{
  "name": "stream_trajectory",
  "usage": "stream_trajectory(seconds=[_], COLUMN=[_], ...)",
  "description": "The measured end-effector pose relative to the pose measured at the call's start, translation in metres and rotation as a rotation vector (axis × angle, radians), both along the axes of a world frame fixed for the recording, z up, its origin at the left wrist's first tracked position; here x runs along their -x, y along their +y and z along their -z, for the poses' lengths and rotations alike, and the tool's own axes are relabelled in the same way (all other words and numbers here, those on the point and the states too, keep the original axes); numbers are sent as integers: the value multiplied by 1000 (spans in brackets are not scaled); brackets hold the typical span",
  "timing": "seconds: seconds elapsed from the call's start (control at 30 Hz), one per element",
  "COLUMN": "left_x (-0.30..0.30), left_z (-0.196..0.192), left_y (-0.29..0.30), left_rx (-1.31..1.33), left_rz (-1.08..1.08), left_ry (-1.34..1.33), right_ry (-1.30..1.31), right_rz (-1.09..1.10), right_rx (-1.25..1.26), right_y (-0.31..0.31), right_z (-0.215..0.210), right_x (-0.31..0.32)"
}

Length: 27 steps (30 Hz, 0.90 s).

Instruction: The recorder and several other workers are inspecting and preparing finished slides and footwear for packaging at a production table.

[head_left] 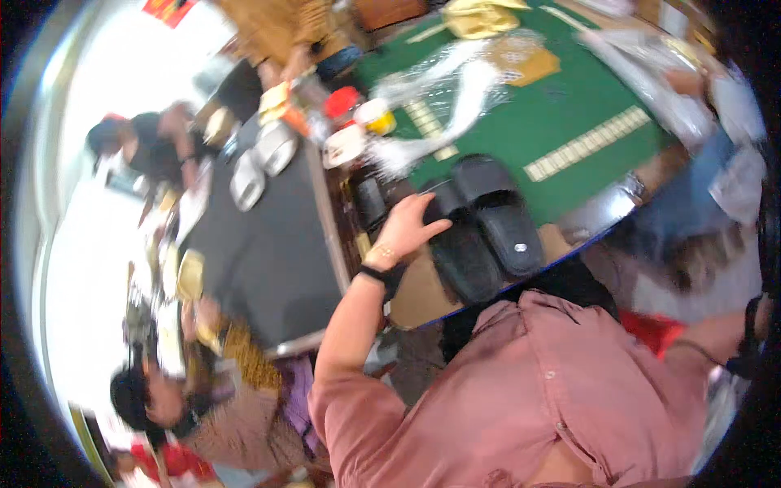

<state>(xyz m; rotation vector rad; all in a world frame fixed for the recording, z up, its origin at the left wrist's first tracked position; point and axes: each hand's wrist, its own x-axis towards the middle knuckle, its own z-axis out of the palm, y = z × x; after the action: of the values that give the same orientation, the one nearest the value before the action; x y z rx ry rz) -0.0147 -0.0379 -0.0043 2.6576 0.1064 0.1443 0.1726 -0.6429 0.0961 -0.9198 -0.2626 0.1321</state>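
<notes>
A pair of black slide sandals lies side by side on the near edge of the green-topped table. My left hand is at the strap of the left sandal, its fingertips near or on that strap. Its thumb stands apart from the fingers, and nothing shows gripped between them. The right sandal, with a small white mark on its footbed, lies just beyond. My right hand is at the far right rim, dark and blurred, away from the sandals; its fingers cannot be made out.
The green table holds clear plastic wrap, a yellow bundle and a red-lidded container. A grey-topped table adjoins at left, with light slippers on it. Other people sit beside it.
</notes>
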Motion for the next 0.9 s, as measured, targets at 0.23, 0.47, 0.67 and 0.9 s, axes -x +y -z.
stream_trajectory(seconds=[0.23, 0.47, 0.67, 0.9], left_x=[32, 52, 54, 52], left_z=[21, 69, 75, 67], left_y=[-36, -78, -87, -99], left_rx=[-50, 116, 108, 99], left_rz=[-373, -659, -682, -664], left_ry=[-124, -169, -196, -278], right_ry=[16, -218, -880, -878], right_rz=[-504, -310, -143, -163], right_rx=[-225, 641, 1085, 1076], right_y=[91, 267, 341, 335], right_z=[100, 155, 173, 161], right_x=[-72, -6, 57, 57])
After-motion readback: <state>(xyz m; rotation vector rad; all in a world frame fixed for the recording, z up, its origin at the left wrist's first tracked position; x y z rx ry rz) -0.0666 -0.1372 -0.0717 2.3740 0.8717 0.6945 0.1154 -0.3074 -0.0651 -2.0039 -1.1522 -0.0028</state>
